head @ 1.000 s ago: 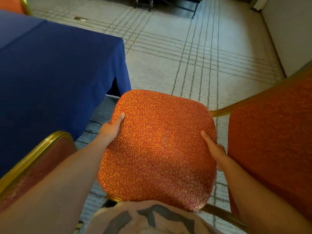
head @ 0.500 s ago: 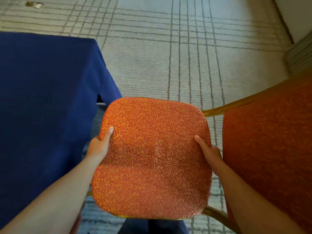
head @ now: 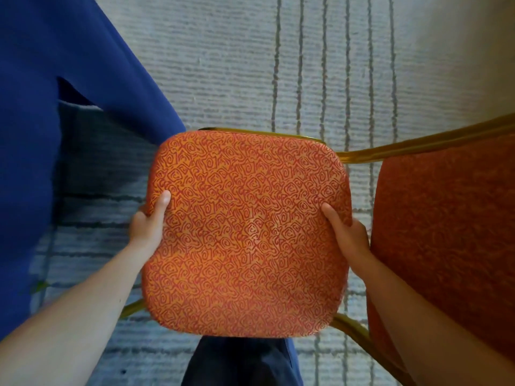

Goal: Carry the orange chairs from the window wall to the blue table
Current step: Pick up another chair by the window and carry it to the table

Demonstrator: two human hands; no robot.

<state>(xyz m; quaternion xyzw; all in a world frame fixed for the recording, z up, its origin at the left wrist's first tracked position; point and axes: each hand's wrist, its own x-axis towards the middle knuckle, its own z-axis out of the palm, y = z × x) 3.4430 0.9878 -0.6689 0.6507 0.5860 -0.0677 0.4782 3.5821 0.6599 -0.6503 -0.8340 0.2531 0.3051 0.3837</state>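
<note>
The orange chair [head: 245, 232] sits just beside the blue table [head: 69, 79], its seat gripped at both edges by the left hand [head: 147, 224] and right hand [head: 348, 235]. Placement looks underway; next likely calls for setting it squarely down.

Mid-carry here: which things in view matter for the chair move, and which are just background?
Job:
- orange chair seat, gripped by left hand and right hand
- blue tablecloth
- second orange chair, beside it on the right

Background:
- striped carpet
- dark trousers
</note>
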